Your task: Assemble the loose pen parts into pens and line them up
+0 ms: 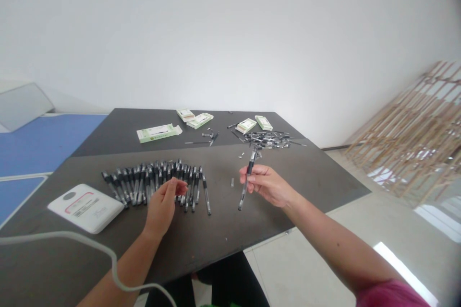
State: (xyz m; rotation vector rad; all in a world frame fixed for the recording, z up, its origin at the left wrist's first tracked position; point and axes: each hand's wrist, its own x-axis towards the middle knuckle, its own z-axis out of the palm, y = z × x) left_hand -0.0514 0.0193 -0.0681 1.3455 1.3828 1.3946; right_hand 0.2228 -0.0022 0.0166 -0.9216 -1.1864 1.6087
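Your right hand (268, 184) pinches a black pen (247, 183); your left hand (163, 206) meets a fanned row of pens (139, 184).

pen boxes (159, 133): 5 | held pen (248, 180): 1 | left hand (163, 206): 1 | right hand (268, 184): 1

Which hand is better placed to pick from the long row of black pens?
The left hand, probably: it is right over the black plastic pens, while the right hand holds a slim black pen.

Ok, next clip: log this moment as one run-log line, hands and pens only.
right hand: holds black pen | left hand: over row of pens | table: loose pen parts, boxes
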